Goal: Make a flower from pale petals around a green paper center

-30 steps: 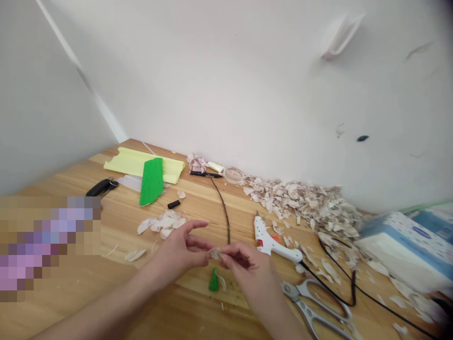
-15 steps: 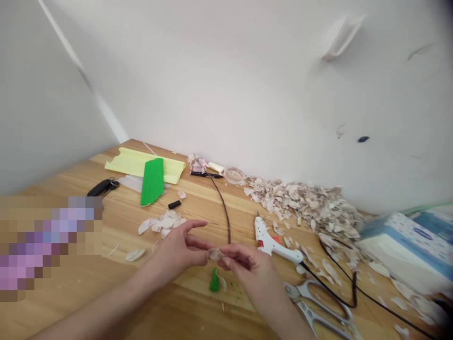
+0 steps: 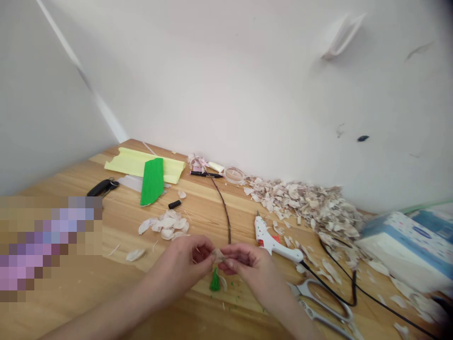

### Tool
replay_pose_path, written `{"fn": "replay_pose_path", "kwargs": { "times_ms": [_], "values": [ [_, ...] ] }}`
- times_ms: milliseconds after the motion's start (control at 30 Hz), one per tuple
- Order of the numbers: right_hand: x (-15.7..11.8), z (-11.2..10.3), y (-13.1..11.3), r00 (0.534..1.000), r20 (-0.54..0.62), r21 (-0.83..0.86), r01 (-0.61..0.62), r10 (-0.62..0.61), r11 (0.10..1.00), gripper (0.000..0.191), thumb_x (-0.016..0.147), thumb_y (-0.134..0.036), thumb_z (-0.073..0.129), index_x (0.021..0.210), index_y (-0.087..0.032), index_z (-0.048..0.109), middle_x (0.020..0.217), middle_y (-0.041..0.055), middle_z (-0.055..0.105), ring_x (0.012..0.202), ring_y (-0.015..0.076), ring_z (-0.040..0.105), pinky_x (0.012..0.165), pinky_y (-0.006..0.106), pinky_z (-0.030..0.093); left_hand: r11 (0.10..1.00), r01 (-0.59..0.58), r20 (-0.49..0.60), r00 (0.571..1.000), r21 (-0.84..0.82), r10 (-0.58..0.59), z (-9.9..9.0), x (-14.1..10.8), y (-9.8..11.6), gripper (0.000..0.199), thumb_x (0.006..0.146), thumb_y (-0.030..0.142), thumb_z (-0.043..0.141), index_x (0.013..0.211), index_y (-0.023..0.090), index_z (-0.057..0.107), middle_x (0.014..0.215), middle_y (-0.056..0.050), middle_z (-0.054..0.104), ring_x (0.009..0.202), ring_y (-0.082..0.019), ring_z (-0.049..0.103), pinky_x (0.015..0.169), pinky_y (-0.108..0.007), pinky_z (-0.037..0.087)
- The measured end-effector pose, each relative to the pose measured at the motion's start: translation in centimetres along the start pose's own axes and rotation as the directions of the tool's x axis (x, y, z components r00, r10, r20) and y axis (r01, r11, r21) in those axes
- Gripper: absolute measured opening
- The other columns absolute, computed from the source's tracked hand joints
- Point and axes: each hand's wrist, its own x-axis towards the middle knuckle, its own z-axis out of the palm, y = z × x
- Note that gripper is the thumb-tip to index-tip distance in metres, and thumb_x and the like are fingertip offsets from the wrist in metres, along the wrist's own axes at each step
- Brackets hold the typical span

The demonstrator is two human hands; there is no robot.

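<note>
Between the fingertips of my left hand (image 3: pixel 193 259) and my right hand (image 3: pixel 247 264) is a small pale petal (image 3: pixel 218 257), pinched from both sides. Fingers of both hands are closed and nearly touch. Just below them a green fringed tuft (image 3: pixel 214 280) rests on the wooden table beside a loose pale petal. A thin brown stem (image 3: pixel 225 212) runs from behind my right hand toward a pinkish flower (image 3: pixel 197 163) near the wall. Left of my hands is a small pile of pale petals (image 3: pixel 170 224).
A white glue gun (image 3: pixel 274 243) and scissors (image 3: pixel 323 302) lie right of my hands, with a black cord. Behind them are a large petal heap (image 3: pixel 300 200) and a tissue pack (image 3: pixel 406 250). Green paper (image 3: pixel 152 182), yellow paper (image 3: pixel 123 161) and keys (image 3: pixel 102 187) lie at left.
My left hand's fingers have curled in, where some were stretched out before. The petal is turned more upright between my fingertips. My right hand has barely moved.
</note>
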Motion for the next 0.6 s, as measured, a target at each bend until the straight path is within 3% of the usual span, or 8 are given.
{"fn": "replay_pose_path", "kwargs": {
  "times_ms": [333,600],
  "values": [
    [0.34,-0.22,-0.14,0.999,-0.029,0.053,-0.037,0.039,0.998,0.034,0.049,-0.038,0.078,0.072,-0.017,0.064,0.069,0.0021,0.069,0.07,0.0215,0.068,0.065,0.033,0.053,0.974,0.108,-0.021,0.993,-0.198,-0.114,-0.04,0.44,-0.38,0.019,0.07,0.028,0.058,0.077,0.015,0.069,0.068,-0.005,0.071,0.068,-0.02,0.067,0.058,-0.027,0.05],
    [-0.33,0.06,-0.7,0.998,-0.058,-0.026,0.033,-0.035,0.999,0.029,0.054,-0.027,0.073,0.081,-0.018,0.065,0.079,0.0043,0.07,0.079,0.0205,0.066,0.072,0.034,0.052,0.945,0.152,-0.06,0.983,-0.289,-0.176,-0.27,0.46,-0.32,0.018,0.066,0.027,0.061,0.074,0.014,0.069,0.069,-0.006,0.072,0.072,-0.022,0.068,0.059,-0.028,0.052]
  ]
}}
